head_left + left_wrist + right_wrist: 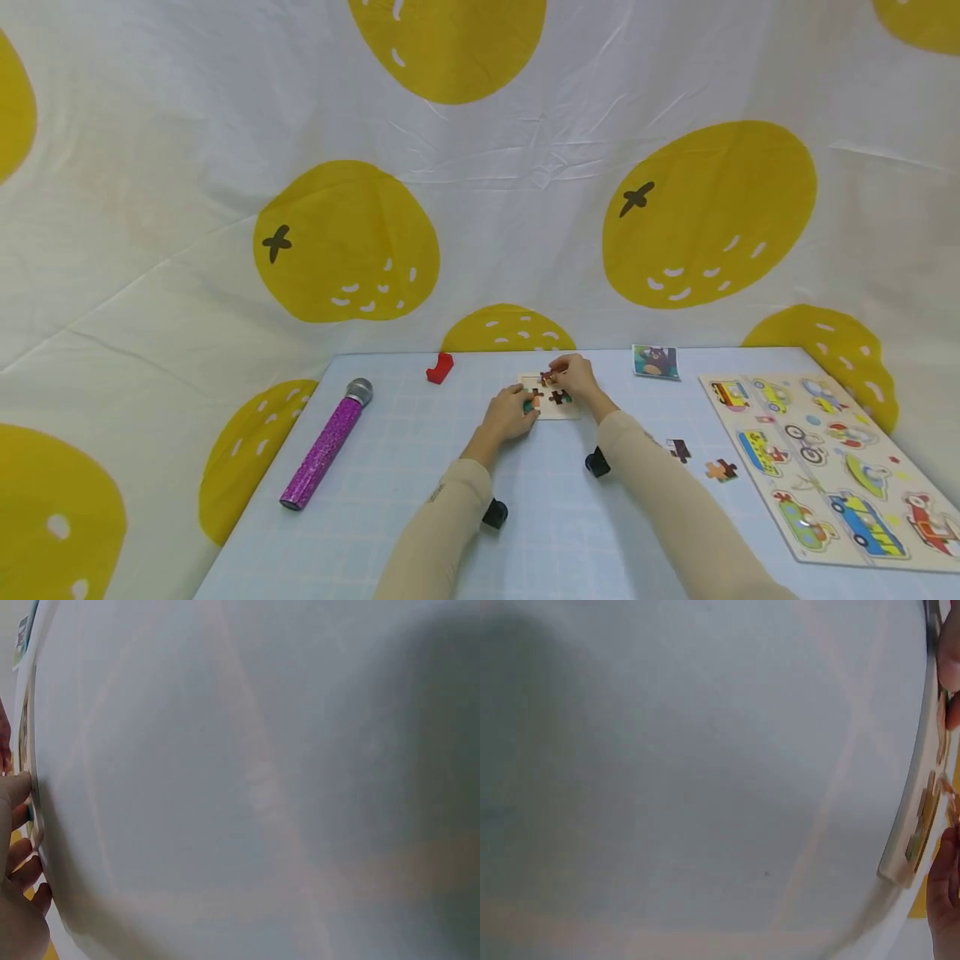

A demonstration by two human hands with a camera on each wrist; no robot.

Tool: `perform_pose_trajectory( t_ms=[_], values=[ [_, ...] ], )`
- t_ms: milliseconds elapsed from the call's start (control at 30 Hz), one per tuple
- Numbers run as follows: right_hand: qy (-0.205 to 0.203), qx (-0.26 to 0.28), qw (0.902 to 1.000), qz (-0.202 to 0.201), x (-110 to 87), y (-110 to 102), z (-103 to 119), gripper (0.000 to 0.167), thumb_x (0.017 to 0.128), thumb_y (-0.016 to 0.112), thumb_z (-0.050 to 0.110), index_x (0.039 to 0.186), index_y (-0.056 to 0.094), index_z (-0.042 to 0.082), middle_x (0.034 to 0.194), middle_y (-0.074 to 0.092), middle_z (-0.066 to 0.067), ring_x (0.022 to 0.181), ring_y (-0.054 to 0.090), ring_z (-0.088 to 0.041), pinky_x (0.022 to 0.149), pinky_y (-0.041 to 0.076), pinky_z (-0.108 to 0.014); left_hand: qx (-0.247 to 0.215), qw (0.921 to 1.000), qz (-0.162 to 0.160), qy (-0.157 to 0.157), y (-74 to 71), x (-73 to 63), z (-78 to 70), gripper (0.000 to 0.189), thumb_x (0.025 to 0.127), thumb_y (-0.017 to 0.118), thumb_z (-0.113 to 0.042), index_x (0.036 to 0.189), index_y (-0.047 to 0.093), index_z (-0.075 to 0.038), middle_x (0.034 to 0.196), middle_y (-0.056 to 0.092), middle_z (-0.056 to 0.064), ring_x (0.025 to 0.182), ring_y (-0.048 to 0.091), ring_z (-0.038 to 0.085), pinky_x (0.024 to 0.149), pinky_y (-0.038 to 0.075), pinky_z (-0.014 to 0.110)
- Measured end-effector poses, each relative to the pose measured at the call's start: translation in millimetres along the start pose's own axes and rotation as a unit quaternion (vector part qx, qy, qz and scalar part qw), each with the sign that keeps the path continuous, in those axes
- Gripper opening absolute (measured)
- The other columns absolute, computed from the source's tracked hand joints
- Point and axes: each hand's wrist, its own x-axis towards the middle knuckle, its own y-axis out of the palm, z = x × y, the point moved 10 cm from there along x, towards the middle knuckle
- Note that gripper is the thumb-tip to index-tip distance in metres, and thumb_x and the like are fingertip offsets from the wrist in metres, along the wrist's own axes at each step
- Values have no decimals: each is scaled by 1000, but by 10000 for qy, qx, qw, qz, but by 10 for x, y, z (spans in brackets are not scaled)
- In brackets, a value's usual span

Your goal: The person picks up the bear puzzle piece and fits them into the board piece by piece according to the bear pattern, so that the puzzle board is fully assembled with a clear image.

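The tray (553, 413) lies on the table (555, 533) toward its far edge, with a dark puzzle piece (559, 397) and other bits of picture set in it. The left hand (510, 414) holds the tray by its left side, fingers curled at the edge. The right hand (576, 377) pinches a brown piece (547, 378) at the tray's far part; whether that piece touches the wood I cannot tell. The two hands are apart, near each other across the tray. Beyond the right hand, to the right, lies a bear card (656, 362); to the left, a red block (440, 367). Two loose pieces (722, 471) lie to the right of the right sleeve (667, 500), and past them a board (843, 557) of vehicle pictures. A purple microphone (322, 454) lies well to the left, and a cloth (517, 208) with yellow fruit hangs behind the table
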Motion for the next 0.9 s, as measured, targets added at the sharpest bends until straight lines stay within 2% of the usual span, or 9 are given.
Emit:
perform_pose_trajectory(
  t_ms=[233,333,533,800,900],
  values=[
    [127,-494,9985,196,12,111,-5,31,83,67,2,111,62,-13,108,63,-26,102,60,-37,86,51,-43,27,10000,34,-18,-9,-10,3,40,93,55,-32,127,59,-11,139,48,11,127,45,29,101,41,45],
    [65,-804,9963,288,18,151,20,29,84,67,2,109,63,-13,107,63,-26,102,59,-37,87,51,-44,32,10000,13,8,-7,-8,1,40,93,56,-31,127,60,-11,138,49,11,127,46,30,100,41,45],
    [-315,-2003,9782,456,20,225,73,20,89,64,8,100,70,-6,98,58,-18,95,56,-32,85,50,-42,3,10000,33,13,-6,-11,-10,40,93,56,-31,127,60,-11,139,48,12,127,45,30,101,41,45],
    [-310,-2521,9667,316,9,189,49,26,92,60,14,113,68,1,104,56,-21,96,55,-36,82,50,-47,83,10000,-34,38,-18,-10,-10,39,93,56,-31,127,60,-12,138,49,11,127,46,29,100,42,44],
    [-150,-2671,9627,395,14,186,28,27,93,59,17,115,68,5,107,56,-20,99,54,-37,82,49,-50,66,10000,-25,30,-14,-14,-14,39,93,56,-31,127,60,-12,138,49,11,127,46,29,100,42,44]
  ],
)
